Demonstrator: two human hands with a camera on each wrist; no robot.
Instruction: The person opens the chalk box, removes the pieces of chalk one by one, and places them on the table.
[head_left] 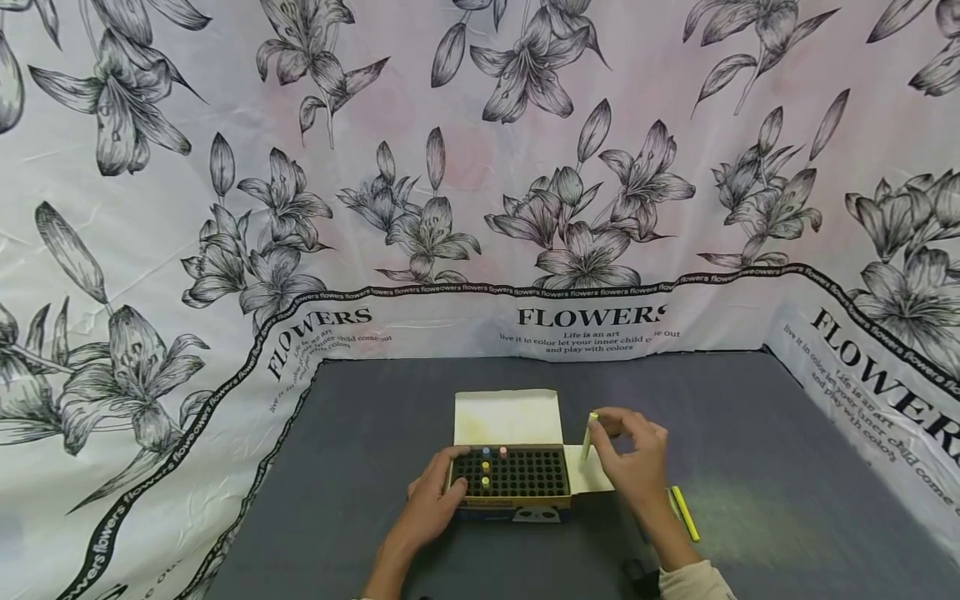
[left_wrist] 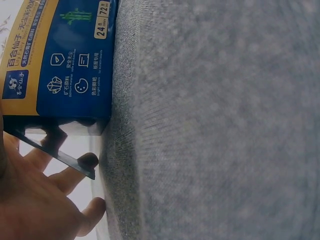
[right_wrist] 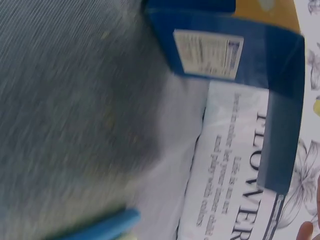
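An open chalk box (head_left: 510, 502) stands on the table, its grid of holes facing up. Toward the left of the grid, a blue chalk (head_left: 486, 452), a pink chalk (head_left: 503, 452) and two yellow ones show their ends. My left hand (head_left: 431, 500) grips the box's left end, thumb at the front rim; in the left wrist view its fingers lie by a side flap (left_wrist: 65, 157). My right hand (head_left: 633, 458) pinches a pale yellow chalk stick (head_left: 589, 437) near its top, almost upright over the right flap (head_left: 596, 475).
The raised lid (head_left: 507, 417) stands behind the grid. A yellow chalk stick (head_left: 686, 514) lies right of the right forearm; a blue chalk stick (right_wrist: 102, 227) shows low in the right wrist view. Flower-printed sheeting (head_left: 420, 325) borders the dark tabletop (head_left: 360, 433) at the back and sides.
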